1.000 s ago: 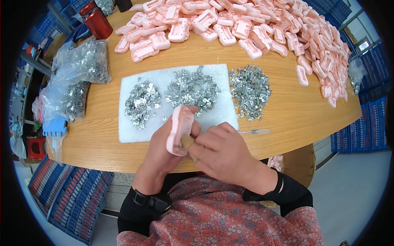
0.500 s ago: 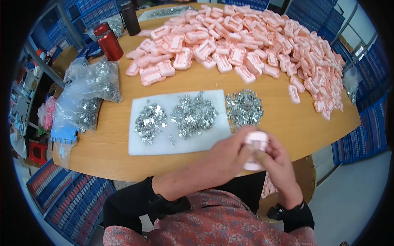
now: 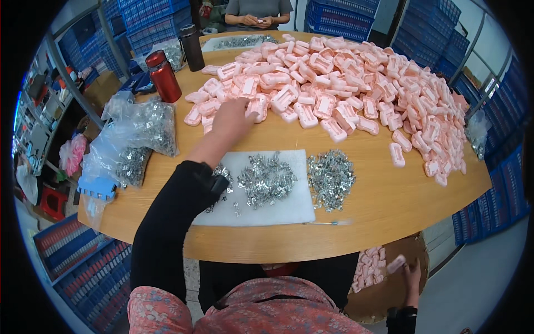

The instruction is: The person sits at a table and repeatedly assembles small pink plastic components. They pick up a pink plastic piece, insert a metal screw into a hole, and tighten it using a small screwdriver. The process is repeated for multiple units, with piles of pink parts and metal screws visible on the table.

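Note:
My left hand (image 3: 231, 123) reaches over the table to the near left edge of a heap of pink plastic shells (image 3: 328, 83). Its thumb and forefinger are apart, at the left end of one pink shell (image 3: 258, 107) lying in the heap. Low on the right, beside the table, my right hand (image 3: 412, 274) is over a brown box (image 3: 397, 289). Its fingers look spread. A blurred pink shell (image 3: 396, 264) is tilted just off their tips. Several more shells (image 3: 368, 270) lie in the box.
A white foam sheet (image 3: 256, 218) carries heaps of small metal clips (image 3: 267, 178); another clip pile (image 3: 331, 179) sits beside it. A thin tool (image 3: 328, 223) lies near. Bags of clips (image 3: 153, 128), a red flask (image 3: 163, 77) and a dark bottle (image 3: 192, 49) stand left. Someone works opposite (image 3: 258, 19).
Both hands were together around a pink shell above the table front. They have parted: the left went forward to the heap, the right down to the box with a shell. The view has tilted up.

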The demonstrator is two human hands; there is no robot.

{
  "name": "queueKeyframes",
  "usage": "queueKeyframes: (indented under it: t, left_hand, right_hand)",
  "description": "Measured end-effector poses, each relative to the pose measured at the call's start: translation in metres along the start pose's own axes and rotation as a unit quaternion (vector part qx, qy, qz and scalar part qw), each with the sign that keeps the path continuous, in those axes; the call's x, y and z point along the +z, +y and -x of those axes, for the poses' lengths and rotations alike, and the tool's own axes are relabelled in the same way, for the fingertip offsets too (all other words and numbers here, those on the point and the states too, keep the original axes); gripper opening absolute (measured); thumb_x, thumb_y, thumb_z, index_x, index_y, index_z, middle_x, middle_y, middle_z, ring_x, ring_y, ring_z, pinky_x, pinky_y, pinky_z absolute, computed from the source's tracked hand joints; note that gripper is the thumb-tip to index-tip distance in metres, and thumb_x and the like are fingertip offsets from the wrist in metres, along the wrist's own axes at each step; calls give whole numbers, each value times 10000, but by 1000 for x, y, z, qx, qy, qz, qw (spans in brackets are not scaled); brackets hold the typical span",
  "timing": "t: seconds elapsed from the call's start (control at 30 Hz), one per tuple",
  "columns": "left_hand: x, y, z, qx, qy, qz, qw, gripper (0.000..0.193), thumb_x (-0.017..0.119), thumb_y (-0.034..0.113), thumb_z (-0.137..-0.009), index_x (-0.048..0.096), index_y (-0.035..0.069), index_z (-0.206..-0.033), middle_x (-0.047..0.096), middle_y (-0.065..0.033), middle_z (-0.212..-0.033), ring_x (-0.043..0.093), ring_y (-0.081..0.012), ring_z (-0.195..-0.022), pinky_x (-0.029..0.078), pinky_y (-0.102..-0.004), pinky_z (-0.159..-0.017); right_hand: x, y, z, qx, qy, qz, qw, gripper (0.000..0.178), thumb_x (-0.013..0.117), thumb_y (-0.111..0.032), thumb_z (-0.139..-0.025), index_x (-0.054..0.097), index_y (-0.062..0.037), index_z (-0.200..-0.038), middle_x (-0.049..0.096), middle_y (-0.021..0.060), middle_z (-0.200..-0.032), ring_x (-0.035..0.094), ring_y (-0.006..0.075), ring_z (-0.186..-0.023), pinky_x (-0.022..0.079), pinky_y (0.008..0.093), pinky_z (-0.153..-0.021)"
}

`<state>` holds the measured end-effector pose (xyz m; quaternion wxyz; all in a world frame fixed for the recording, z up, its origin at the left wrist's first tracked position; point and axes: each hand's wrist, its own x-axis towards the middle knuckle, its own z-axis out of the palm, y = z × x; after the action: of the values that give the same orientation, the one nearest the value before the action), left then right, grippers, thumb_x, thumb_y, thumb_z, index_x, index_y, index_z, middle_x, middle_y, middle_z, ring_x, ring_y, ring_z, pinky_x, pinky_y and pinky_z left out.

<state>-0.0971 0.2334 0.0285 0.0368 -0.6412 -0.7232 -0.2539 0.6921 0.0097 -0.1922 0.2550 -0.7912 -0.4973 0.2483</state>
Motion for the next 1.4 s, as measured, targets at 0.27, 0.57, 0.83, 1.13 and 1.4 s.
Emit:
queueKeyframes:
  t: [0.27, 0.57, 0.83, 1.13, 1.4]
  left_hand:
    - [24, 35, -18, -77, -46, -86, 992, 727, 728, 368, -803, 445, 99, -1416, 677, -217, -1088, 652, -378, -1016, 519, -457, -891]
    - [-31, 48, 20, 1, -121, -14, 993, 831, 810, 290, -716, 435, 112, -1436, 663, -228, -1129, 640, -362, -1067, 509, -441, -922]
    - [-73, 58, 93, -145, -220, 526, 809, 632, 637, 254, -902, 393, 34, -1442, 668, -189, -1056, 671, -298, -977, 553, -413, -825]
    - [-79, 72, 179, -198, -320, 798, 472, 467, 383, 337, -1043, 468, 70, -1416, 637, -141, -1154, 651, -207, -937, 529, -334, -787]
    - [-68, 132, 228, 88, -241, 389, 885, 646, 616, 160, -956, 319, -15, -1503, 563, -182, -1160, 569, -288, -1053, 461, -386, -927]
  right_hand:
    - [-14, -151, 25, -157, 74, -34, 984, 540, 562, -21, -966, 381, -7, -1474, 559, 198, -1343, 563, 247, -1217, 449, 351, -1027]
    - [13, -323, 64, -309, 87, -162, 933, 370, 589, -27, -933, 568, 11, -1301, 626, 98, -1116, 587, 148, -949, 471, 279, -879]
    - [44, -451, 104, -484, -61, -82, 869, 231, 653, -4, -820, 655, 34, -1048, 655, 135, -912, 623, 216, -749, 508, 314, -709]
    - [76, -469, 125, -428, -250, -87, 864, 199, 626, -57, -894, 642, 27, -1074, 669, 120, -952, 653, 198, -807, 512, 313, -718]
    - [107, -460, 151, -106, -492, -364, 784, 398, 587, -141, -1005, 449, -16, -1357, 660, 81, -1116, 640, 115, -908, 522, 260, -750]
